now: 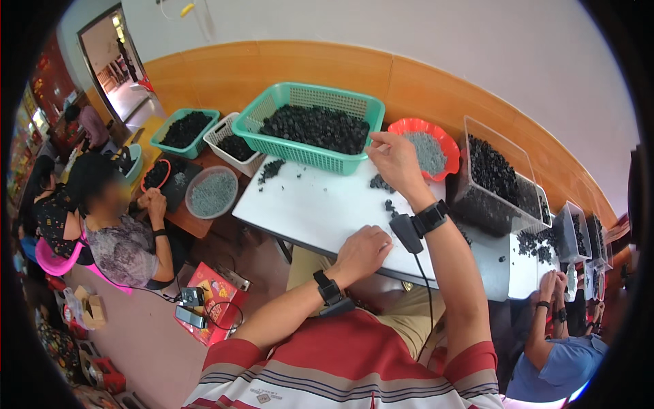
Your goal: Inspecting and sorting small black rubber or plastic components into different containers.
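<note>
My left hand (364, 249) rests knuckles-up on the near edge of the white table (320, 204), fingers curled, nothing visible in it. My right hand (395, 160) reaches forward to the near right corner of the green basket (310, 126), which is heaped with small black parts. Its fingers are pinched together at the basket rim; whether they grip a part is hidden. A few loose black parts (383, 185) lie on the table just below this hand. A red scalloped dish (429, 146) with grey parts stands right of the hand.
A clear box (494, 180) of black parts stands at the right, with more bins beyond. Left of the basket are a white crate (235, 144), a smaller green basket (185, 129) and a round grey-filled dish (212, 192). People sit left and right.
</note>
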`<move>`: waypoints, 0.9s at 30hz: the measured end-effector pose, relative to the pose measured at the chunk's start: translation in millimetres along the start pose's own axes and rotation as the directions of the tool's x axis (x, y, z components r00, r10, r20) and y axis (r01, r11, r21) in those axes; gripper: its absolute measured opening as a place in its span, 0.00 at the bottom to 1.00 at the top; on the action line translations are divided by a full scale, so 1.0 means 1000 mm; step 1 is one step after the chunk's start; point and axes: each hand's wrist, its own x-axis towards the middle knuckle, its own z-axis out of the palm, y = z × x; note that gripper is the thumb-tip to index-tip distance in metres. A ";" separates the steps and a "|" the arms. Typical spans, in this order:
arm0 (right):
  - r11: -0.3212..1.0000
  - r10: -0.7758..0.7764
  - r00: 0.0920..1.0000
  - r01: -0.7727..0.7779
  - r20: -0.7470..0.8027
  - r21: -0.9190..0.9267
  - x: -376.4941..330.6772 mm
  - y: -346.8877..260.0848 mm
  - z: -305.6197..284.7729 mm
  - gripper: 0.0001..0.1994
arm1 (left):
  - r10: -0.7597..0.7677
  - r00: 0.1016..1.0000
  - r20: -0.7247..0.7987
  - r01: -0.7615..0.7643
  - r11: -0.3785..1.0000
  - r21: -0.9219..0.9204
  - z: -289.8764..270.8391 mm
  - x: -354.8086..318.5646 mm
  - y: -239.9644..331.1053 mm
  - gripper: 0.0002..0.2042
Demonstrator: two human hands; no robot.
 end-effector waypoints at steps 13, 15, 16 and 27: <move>0.924 0.238 0.941 -0.144 0.239 -0.355 -0.094 0.056 -0.069 0.10 | 0.001 0.998 -0.058 -0.004 0.999 -0.039 0.001 0.002 0.000 0.04; 0.925 0.192 0.945 -0.084 0.265 -0.371 -0.094 0.057 -0.063 0.09 | 0.004 0.999 -0.051 -0.006 0.999 -0.045 0.002 0.002 0.000 0.04; 0.923 0.140 0.954 -0.029 0.264 -0.384 -0.093 0.058 -0.058 0.09 | 0.006 0.999 -0.053 -0.008 0.999 -0.043 0.002 0.002 0.000 0.04; 0.832 -0.014 0.956 0.173 0.292 -0.527 -0.075 0.085 -0.026 0.12 | -0.003 0.999 -0.048 0.001 0.999 -0.042 0.003 -0.002 0.000 0.04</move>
